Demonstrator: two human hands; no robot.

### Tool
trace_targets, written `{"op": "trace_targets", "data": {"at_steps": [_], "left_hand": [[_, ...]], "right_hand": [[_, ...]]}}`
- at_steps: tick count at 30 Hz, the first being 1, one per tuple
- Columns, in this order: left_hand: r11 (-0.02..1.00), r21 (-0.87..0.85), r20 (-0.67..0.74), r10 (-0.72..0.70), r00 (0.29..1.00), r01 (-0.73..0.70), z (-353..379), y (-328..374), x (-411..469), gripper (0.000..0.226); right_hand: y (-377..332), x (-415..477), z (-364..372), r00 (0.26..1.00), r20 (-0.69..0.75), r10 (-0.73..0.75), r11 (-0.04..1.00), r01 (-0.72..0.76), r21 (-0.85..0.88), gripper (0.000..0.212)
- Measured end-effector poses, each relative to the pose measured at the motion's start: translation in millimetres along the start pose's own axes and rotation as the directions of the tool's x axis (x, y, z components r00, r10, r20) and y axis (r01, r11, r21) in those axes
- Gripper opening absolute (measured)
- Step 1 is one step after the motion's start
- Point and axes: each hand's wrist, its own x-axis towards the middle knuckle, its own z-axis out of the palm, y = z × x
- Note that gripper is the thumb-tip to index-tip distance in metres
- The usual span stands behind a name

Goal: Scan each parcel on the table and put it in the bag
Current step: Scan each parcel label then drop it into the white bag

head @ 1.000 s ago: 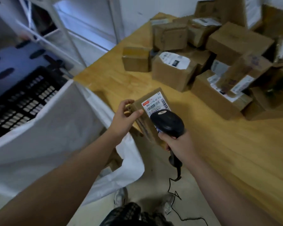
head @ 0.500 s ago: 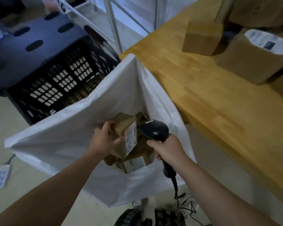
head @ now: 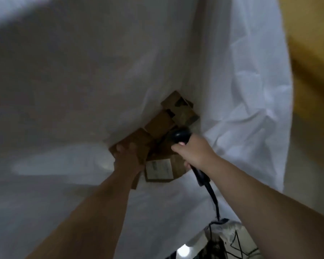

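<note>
A person's left arm stretches from the lower left of the frame deep into the white bag (head: 241,90). The left hand (head: 126,159) has its fingers curled over a brown parcel (head: 138,143) at centre frame, among other parcels (head: 158,170). Just right of it, the right hand (head: 194,153) wraps its fingers round a black scanner (head: 180,136), whose cable (head: 212,195) hangs below. The wooden table (head: 310,53) edges the upper right.

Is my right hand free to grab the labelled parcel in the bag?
Probably not yet: the right hand grips the scanner. The labelled parcel lies uncovered right beside it, so nothing else blocks it.
</note>
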Motion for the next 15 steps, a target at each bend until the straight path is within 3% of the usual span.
{"op": "trace_targets", "data": {"at_steps": [6,15], "left_hand": [[0.986,0.164,0.036,-0.026,0.999,0.02,12,3,12,0.069],[0.937,0.271,-0.114,0.259,0.959,-0.221,-74,50,-47,0.043]], "right_hand": [[2,12,10,0.998,-0.038,-0.053,0.998,0.053,-0.021,0.023],[-12,-55,-25,0.973,-0.169,-0.159,0.985,0.146,-0.088,0.025]]}}
